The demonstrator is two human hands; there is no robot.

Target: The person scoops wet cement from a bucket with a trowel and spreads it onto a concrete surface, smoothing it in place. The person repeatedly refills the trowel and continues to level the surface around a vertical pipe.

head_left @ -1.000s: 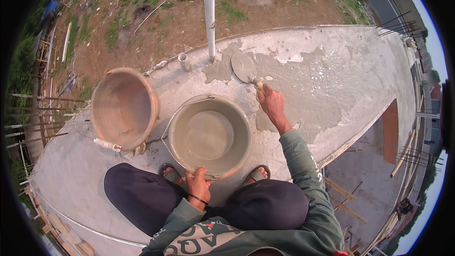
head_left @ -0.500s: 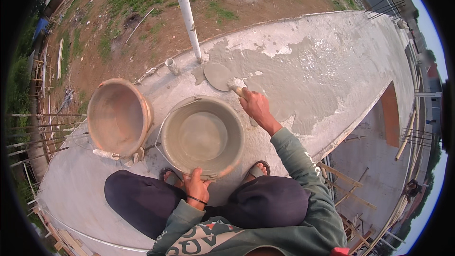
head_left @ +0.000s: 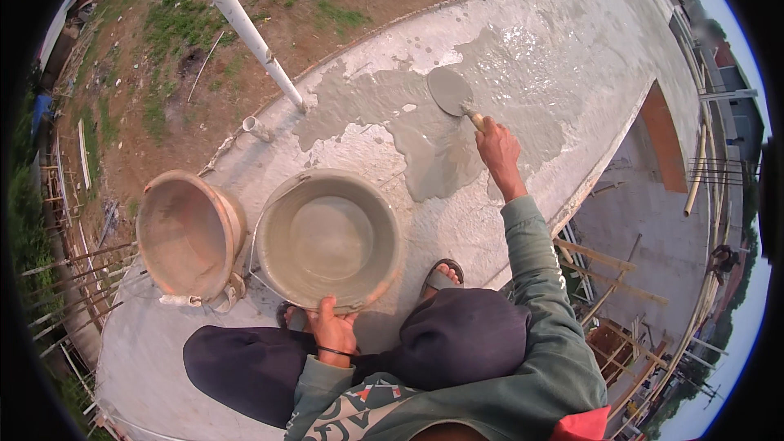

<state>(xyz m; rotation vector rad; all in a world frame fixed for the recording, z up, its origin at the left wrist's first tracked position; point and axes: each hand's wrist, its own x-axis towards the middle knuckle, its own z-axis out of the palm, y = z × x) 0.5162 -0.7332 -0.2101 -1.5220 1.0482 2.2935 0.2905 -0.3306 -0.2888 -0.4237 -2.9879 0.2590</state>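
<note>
Trowel (head_left: 450,91), round-bladed with a pale handle, at the upper middle of the frame, over the wet cement (head_left: 445,159) coating part of the rough slab (head_left: 457,229). Held by its handle in the right hand (head_left: 499,151), with fingers curled firmly around it. Seemingly laid flat against the wet layer, though impossible to confirm full contact from this angle. At lower centre, left hand (head_left: 331,328) closed on the near rim of the grey-smeared bucket (head_left: 385,233), with the thumb over the edge. Inside, pale grey at the bottom, too indistinct to tell how much mix. At the left of the frame, an orange-brown tub (head_left: 231,211), untouched by either hand. At upper left, a long white pipe (head_left: 237,20) and a short pipe stub (head_left: 258,128), both near the slab's edge.

Step in hand, judging by the smooth tongue of cement below the blade: spreading the mix thinly. For the next move, probably best to keep the blade low and nearly flat, drawing cement with light, even pressure toward the bare pale patch between trowel and bucket.
</note>
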